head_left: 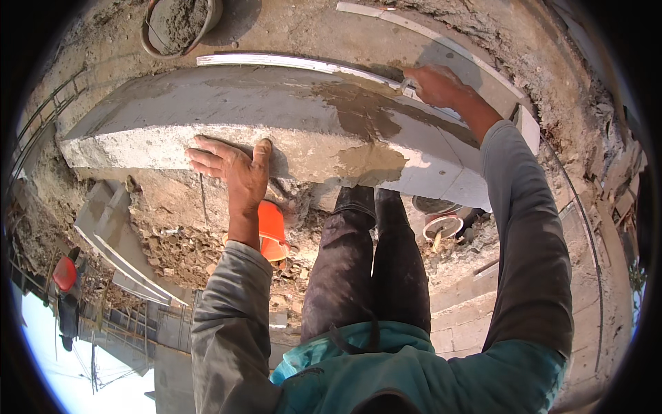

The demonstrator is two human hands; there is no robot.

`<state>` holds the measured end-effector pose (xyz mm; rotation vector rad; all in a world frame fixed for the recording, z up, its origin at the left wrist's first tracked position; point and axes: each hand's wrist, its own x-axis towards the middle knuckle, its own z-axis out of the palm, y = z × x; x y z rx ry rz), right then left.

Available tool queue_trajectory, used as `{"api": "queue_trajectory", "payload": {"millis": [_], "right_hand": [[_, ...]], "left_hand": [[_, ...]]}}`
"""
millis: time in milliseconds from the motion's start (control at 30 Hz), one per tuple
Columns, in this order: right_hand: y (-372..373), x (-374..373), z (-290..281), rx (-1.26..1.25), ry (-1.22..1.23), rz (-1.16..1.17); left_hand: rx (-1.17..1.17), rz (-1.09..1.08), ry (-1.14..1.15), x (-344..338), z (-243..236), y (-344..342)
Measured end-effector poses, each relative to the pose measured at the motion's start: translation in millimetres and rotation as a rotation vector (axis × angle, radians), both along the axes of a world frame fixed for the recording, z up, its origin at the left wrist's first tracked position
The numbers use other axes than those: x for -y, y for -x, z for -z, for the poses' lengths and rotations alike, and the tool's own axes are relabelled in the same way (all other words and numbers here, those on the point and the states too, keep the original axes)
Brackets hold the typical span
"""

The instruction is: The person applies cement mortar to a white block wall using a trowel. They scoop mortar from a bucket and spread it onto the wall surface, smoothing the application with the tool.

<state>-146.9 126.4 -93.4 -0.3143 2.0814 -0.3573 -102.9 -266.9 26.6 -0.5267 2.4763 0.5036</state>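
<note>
My left hand [227, 169] lies with spread fingers on the white front face of a long grey block ledge [207, 103]. My right hand [441, 90] is closed at the far edge of the ledge, around something light that I cannot make out, partly hidden by the fingers. A brown, wet-looking mortar patch [355, 117] covers part of the top near that hand, and another smear runs down the front face. A narrow white strip [262, 61] runs along the far edge.
Behind the ledge are a mortar bucket [176, 24] and a long pale strip [365, 10]. Below are an orange bucket [272, 228], rubble, leaning slabs [103, 221], containers [441, 228] by my legs, and rebar at left. A red object [64, 272] is at lower left.
</note>
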Motion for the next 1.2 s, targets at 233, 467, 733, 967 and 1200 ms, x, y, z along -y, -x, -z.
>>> {"api": "queue_trajectory", "payload": {"millis": [233,467,733,967,1200], "right_hand": [[-18,-29,-50,0.063,0.032,-0.11],[-44,-88,-14,-0.016,-0.118,-0.149],[-93,-79,-125,-0.283,0.327,0.287],[-316,-29,-250,-0.275,0.445,1.483],[-597,18,-197,0.147,-0.415,1.73]], "left_hand": [[-0.031,0.027,-0.012,2,12,-2],[-0.065,0.078,0.029,23,24,-6],[0.005,0.017,0.03,11,30,4],[-0.009,0.05,0.22,50,51,13],[-0.153,0.314,0.507,55,50,38]]}}
